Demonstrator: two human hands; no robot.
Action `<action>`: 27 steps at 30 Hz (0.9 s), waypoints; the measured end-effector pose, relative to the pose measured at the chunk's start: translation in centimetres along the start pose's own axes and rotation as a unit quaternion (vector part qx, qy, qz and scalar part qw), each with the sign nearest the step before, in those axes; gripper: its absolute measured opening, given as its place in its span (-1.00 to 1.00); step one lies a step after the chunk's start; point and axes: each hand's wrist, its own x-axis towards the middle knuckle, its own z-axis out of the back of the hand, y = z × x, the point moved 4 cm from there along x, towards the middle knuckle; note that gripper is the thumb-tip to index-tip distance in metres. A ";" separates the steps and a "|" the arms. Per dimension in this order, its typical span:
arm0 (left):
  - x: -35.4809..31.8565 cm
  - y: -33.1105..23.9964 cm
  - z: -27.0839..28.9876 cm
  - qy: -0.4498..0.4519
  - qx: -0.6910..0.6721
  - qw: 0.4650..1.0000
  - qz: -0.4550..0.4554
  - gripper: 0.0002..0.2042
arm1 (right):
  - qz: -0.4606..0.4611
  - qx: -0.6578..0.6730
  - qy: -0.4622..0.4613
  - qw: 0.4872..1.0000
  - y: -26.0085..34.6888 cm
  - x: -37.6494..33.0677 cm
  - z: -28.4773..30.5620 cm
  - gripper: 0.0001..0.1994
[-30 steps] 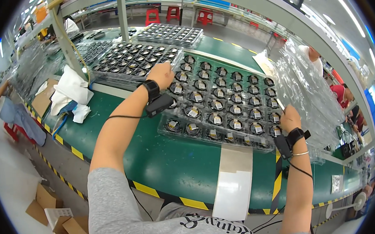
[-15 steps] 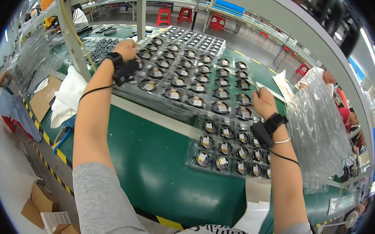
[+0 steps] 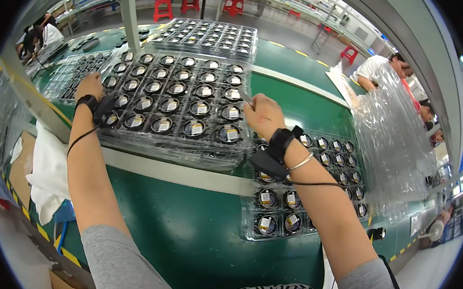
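A clear plastic tray [image 3: 152, 102] of round black parts with pale labels lies on top of a stack of similar trays. My left hand [image 3: 90, 87] is closed at its far left edge, fingertips partly hidden by the wrist. My right hand [image 3: 264, 113] is closed at the tray's right edge. From its fingers sticks a slim grey metal tool [image 3: 246, 97], whose kind I cannot make out. Below my right forearm, a second tray [image 3: 253, 233] of the same round parts rests on the green table, partly covered by the arm.
Behind the stack stands another pile of filled trays [image 3: 203, 36]. A grey post [image 3: 129, 21] rises beside it. White cloth [image 3: 48, 177] hangs at the left edge. Clear plastic sheeting [image 3: 393, 145] hangs at right, with people [image 3: 378, 72] beyond. Red stools [image 3: 163, 9] stand behind.
Both hands have moved left with the upper tray, which now sits square on the stack. More of the tray at lower right is uncovered. The view has shifted right.
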 end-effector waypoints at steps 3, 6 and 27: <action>-0.4 -0.2 -1.8 -0.042 0.021 0.999 -0.012 -0.68 | -0.017 0.022 -0.017 0.999 -0.8 -0.6 -0.8 -0.68; -0.8 -0.7 -0.8 -0.143 0.041 0.986 -0.077 -0.66 | -0.017 0.066 -0.053 0.996 -1.2 -2.1 0.3 -0.66; -43.2 -35.4 10.8 0.277 -0.259 0.822 -0.425 -0.91 | -0.022 0.388 0.070 0.919 -18.1 -38.8 21.3 -0.50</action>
